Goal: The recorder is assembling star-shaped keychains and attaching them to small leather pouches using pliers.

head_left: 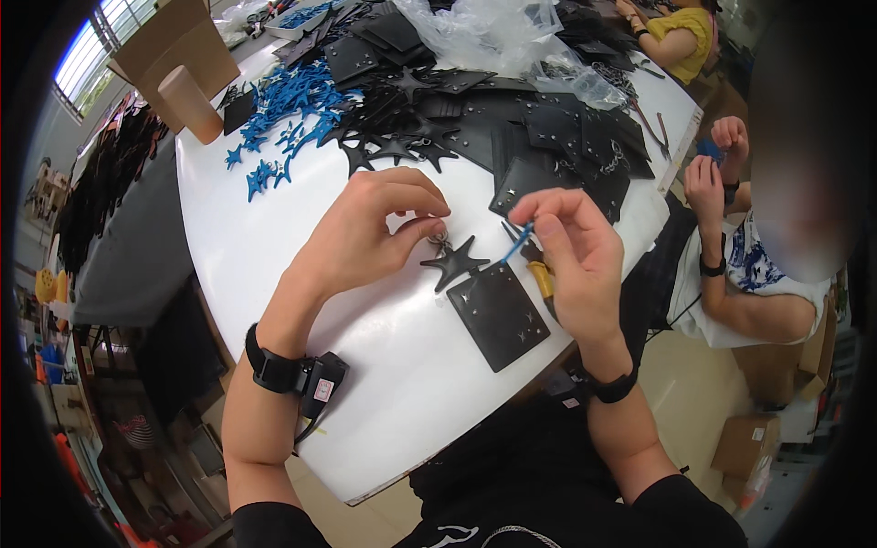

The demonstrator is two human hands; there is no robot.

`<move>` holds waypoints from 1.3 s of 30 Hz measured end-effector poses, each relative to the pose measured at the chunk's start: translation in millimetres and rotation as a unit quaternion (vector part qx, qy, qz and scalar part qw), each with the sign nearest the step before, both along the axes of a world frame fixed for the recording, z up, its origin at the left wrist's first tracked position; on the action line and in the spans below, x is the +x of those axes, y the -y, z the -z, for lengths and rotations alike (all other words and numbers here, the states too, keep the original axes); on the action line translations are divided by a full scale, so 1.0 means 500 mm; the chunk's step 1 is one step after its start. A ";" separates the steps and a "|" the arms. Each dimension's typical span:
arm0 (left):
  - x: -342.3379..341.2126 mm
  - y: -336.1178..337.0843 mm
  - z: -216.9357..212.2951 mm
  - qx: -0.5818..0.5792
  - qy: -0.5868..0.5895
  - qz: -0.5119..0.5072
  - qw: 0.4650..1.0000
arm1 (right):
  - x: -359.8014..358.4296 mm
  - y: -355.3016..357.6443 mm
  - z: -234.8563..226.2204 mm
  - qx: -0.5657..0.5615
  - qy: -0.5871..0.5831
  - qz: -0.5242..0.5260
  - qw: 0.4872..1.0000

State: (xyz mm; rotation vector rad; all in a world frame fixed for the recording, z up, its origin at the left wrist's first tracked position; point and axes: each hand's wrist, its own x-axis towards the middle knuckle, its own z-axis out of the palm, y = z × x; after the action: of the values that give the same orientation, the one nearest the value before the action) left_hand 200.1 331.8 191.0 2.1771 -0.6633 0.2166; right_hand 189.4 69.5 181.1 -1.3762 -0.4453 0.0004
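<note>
My left hand is closed, thumb and fingertips pinched at a small metal ring. Just below that ring lies a black star-shaped charm. My right hand pinches a thin blue piece between thumb and fingers; its far end hangs over the table. Beneath the right hand are pliers with yellow handles, partly covered, and I cannot tell whether the palm touches them. A flat black rectangular piece with silver star studs lies on the white table between my hands, its upper edge touching the star.
Blue star-shaped pieces are heaped at the far left, beside black stars and stacked black rectangles. Clear plastic bags lie behind. More pliers rest far right. A co-worker's hands are at the right.
</note>
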 end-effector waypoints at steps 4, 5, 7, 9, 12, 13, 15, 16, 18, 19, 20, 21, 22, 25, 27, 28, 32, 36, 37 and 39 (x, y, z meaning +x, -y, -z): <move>0.015 -0.004 0.021 0.037 0.000 0.033 0.999 | -0.010 0.028 -0.002 -0.059 0.015 -0.061 0.996; 0.015 0.001 0.022 0.031 -0.025 0.032 0.999 | -0.017 0.026 -0.001 -0.070 0.002 -0.061 0.996; 0.018 0.005 0.028 0.026 -0.048 0.035 0.998 | -0.025 0.016 0.002 -0.130 0.020 -0.044 0.990; 0.021 0.001 0.035 0.034 -0.031 0.020 0.999 | -0.031 0.011 0.008 -0.156 0.033 -0.034 0.987; 0.025 0.008 0.039 0.033 -0.010 0.039 0.999 | -0.036 0.003 0.005 -0.224 0.042 -0.025 0.973; 0.024 0.010 0.038 0.034 -0.007 0.042 0.998 | -0.038 -0.001 0.004 -0.242 0.055 -0.011 0.969; 0.019 0.015 0.037 0.021 -0.007 0.042 0.999 | -0.041 -0.007 0.007 -0.262 0.075 0.010 0.962; 0.017 0.016 0.039 0.022 -0.005 0.045 0.999 | -0.041 -0.009 0.006 -0.262 0.076 0.013 0.962; 0.012 0.014 0.044 -0.009 -0.007 0.031 0.999 | -0.040 -0.014 0.004 -0.269 0.094 0.019 0.958; 0.008 0.020 0.038 -0.009 -0.006 0.032 0.999 | -0.040 -0.014 0.005 -0.270 0.095 0.021 0.958; 0.002 0.025 0.029 -0.023 -0.035 0.020 0.999 | -0.036 -0.013 0.005 -0.272 0.125 0.037 0.953; -0.004 0.031 0.020 -0.037 -0.065 0.008 0.997 | -0.032 -0.014 0.005 -0.274 0.156 0.053 0.947; -0.009 0.035 0.015 -0.037 -0.067 0.008 0.997 | -0.029 -0.015 0.002 -0.274 0.154 0.053 0.948; -0.022 0.051 -0.003 -0.065 -0.096 0.028 0.993 | -0.017 -0.016 -0.005 -0.270 0.134 0.055 0.952; -0.028 0.063 -0.017 -0.079 -0.189 0.039 0.978 | -0.010 -0.014 -0.003 -0.275 0.126 0.055 0.952; -0.031 0.065 -0.017 -0.077 -0.191 0.040 0.978 | -0.009 -0.015 -0.003 -0.278 0.123 0.053 0.951; -0.039 0.070 -0.006 -0.145 -0.187 0.026 0.971 | -0.013 -0.015 0.002 -0.289 0.107 0.025 0.951; -0.037 0.073 -0.011 -0.169 -0.245 0.010 0.955 | -0.009 -0.006 0.010 -0.289 0.080 0.014 0.954; -0.037 0.074 -0.011 -0.169 -0.245 0.010 0.955 | -0.009 -0.007 0.011 -0.283 0.080 0.014 0.956; -0.037 0.075 -0.009 -0.174 -0.246 0.017 0.954 | -0.008 -0.004 0.010 -0.278 0.080 0.012 0.957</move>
State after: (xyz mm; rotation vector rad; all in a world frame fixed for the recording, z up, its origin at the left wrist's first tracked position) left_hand 181.7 294.2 195.6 1.7784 -0.3451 -0.2120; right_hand 185.2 71.6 175.9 -1.9452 -0.5914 -0.0075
